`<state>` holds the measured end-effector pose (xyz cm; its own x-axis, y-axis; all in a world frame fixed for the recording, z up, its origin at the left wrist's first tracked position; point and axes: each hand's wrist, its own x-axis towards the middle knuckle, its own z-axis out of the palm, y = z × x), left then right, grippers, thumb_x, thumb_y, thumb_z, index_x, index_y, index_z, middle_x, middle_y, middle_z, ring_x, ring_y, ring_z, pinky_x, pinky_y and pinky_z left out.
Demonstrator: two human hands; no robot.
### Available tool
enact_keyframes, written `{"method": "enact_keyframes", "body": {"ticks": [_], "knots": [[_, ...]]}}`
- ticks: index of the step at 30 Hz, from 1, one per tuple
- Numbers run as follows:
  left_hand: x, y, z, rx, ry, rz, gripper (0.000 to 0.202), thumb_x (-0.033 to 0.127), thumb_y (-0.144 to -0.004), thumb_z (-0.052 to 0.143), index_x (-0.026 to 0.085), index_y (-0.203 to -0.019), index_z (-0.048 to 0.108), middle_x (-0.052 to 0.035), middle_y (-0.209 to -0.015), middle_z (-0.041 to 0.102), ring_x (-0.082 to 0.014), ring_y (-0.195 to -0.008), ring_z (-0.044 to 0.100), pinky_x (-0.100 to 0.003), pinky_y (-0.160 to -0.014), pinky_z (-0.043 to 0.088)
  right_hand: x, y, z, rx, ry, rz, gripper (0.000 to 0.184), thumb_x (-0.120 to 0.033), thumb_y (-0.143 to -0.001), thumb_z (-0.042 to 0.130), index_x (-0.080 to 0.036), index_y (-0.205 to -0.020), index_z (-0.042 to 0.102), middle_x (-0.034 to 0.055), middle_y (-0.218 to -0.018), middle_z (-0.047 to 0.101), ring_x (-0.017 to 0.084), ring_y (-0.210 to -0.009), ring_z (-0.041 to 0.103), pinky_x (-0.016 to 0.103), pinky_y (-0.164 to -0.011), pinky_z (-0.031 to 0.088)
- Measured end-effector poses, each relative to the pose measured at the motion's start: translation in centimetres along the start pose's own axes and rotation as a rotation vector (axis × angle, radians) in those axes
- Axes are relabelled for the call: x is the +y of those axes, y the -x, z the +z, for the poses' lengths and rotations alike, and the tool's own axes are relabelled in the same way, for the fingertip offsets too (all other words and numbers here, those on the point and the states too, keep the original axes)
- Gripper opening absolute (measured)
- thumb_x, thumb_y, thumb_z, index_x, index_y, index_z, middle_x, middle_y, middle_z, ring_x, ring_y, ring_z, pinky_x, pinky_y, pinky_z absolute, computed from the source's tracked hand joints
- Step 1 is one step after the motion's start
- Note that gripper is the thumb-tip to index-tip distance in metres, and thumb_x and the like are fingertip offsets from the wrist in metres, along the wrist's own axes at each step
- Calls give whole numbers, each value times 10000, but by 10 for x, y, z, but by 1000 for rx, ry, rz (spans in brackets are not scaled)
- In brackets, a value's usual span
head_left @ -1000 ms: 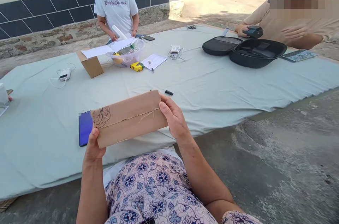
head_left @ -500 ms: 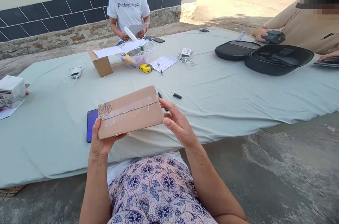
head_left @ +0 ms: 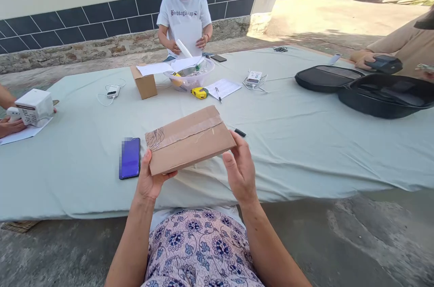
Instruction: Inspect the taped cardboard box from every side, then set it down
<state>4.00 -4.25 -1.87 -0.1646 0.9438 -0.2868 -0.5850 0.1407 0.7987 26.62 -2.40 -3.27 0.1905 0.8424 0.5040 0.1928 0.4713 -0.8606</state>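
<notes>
A flat brown cardboard box (head_left: 190, 140) is held tilted above the near edge of the table. Clear tape runs along its top, and dark pen scribbles mark its left corner. My left hand (head_left: 152, 178) is closed on the box's left end, thumb on the near corner and fingers underneath. At the right end, my right hand (head_left: 242, 165) has its fingers against the corner and its thumb by the lower edge. Just beyond that hand lies a black pen cap (head_left: 240, 132). A phone (head_left: 130, 158) with a blue screen rests left of the box.
Across the cloth-covered table (head_left: 84, 151) are a plastic basket (head_left: 190, 82), a small carton (head_left: 145, 86), a yellow tape measure (head_left: 199, 92) and an open black case (head_left: 383, 97). One person opposite holds papers (head_left: 188, 36); other people's hands show at left and right.
The view has shifted, so the table's things sit further right. My right thumb has come closer to the box's lower edge. The person opposite has raised the paper upright.
</notes>
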Motion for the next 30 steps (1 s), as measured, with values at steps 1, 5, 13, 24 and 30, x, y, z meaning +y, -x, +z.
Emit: {"method": "enact_keyframes", "body": {"ticks": [1,5,13,24,30], "knots": [[0,1,1,-1,-5,11,715,694,-725,771,275,-1292,654,-127,-1286,693,-331,-1010,685,-502,-728,636,0,1,2,-5,20,-14,677,-573,-931,656,-250,-1493,461,157,-1514,542,328,-1399,533,533,-1177,440],[4,4,3,-58,-35,177,835,822,-701,715,278,-1331,652,-128,-1354,683,-357,-1213,639,-462,-839,627,-2,4,6,1,-6,18,693,-493,-872,765,-270,-1439,434,148,-1455,544,300,-1346,566,494,-1166,464],[9,-5,-1,-29,-49,559,649,708,-717,787,278,-1197,708,-76,-1313,691,-291,-1235,626,-367,-949,541,9,17,9,-32,-120,174,855,-560,-821,790,-313,-1504,338,149,-1420,559,311,-1262,622,530,-1095,516],[50,-42,38,127,37,568,606,781,-806,648,198,-952,731,-61,-978,748,-220,-926,696,-325,-804,530,3,22,7,-290,-341,544,685,-706,-924,580,-286,-1440,417,86,-1150,744,256,-1012,736,442,-861,640],[30,-28,54,-86,-169,506,785,558,-779,834,382,-1467,499,-13,-1495,597,-247,-1386,553,-336,-1070,495,10,28,17,-340,-347,612,700,-761,-876,594,-264,-1322,382,73,-1021,772,254,-921,756,427,-811,618]]}}
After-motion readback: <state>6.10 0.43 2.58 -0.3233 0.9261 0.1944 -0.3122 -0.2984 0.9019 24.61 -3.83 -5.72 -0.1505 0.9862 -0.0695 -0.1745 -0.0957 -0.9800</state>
